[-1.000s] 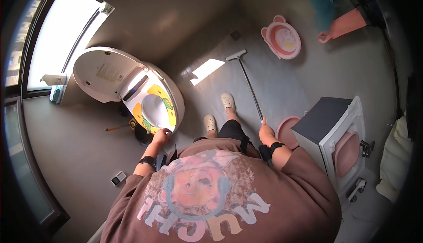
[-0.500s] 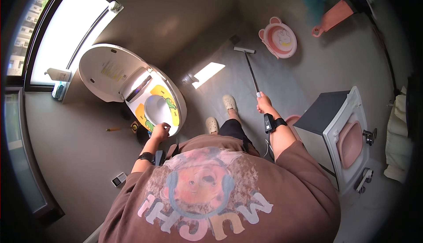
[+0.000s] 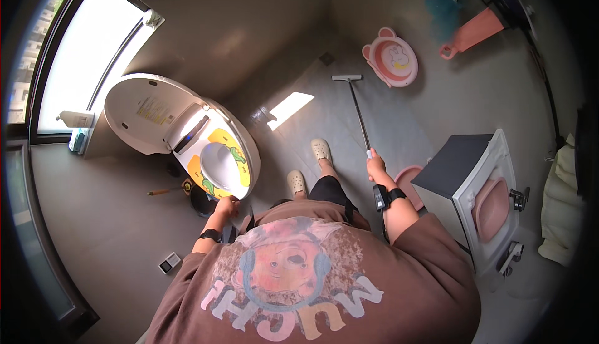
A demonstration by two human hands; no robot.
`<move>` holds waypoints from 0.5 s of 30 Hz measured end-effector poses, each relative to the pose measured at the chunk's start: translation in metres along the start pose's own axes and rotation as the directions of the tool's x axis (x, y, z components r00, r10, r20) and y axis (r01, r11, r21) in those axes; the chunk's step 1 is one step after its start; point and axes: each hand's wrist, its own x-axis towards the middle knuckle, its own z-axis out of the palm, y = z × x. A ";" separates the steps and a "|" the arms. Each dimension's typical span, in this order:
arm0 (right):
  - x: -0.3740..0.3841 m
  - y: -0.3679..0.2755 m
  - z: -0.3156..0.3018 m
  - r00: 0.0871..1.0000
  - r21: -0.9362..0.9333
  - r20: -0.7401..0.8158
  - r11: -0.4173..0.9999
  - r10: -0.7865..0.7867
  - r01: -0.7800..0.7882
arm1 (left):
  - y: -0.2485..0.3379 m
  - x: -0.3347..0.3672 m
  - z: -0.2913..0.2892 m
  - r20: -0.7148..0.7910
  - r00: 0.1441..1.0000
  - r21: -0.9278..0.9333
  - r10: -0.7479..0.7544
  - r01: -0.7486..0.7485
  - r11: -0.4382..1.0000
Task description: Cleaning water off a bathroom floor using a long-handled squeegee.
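Observation:
My right hand (image 3: pixel 377 167) is wrapped round the handle end of a long floor squeegee (image 3: pixel 360 114). The squeegee's pale wide head (image 3: pixel 347 77) rests on the grey floor ahead, short of a pink basin. My left hand (image 3: pixel 228 206) hangs just in front of the toilet (image 3: pixel 251 150), with loosely curled fingers and nothing visible in them. The toilet's lid (image 3: pixel 138 112) is raised, and a yellow child's seat (image 3: pixel 228 139) with green cartoon animals lies on it. Both wrists wear black straps with small devices.
An eared pink basin (image 3: pixel 392 57) leans against the far right wall. At right stands a cabinet (image 3: pixel 454 163) with a pink basin (image 3: pixel 491 210) in its sink, and another pink basin (image 3: pixel 410 183) shows beside it. A dark bin (image 3: pixel 203 201) stands left of the toilet.
My left hand has drawn back toward my body, away from the toilet's front rim. The squeegee head has shifted slightly right and nearer. The whole view has tilted a little.

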 end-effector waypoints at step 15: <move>0.000 -0.011 -0.012 0.999 -0.301 0.012 0.953 0.049 -0.043 | 0.082 0.012 -0.007 -0.074 0.996 -0.040 0.053 -0.057 0.998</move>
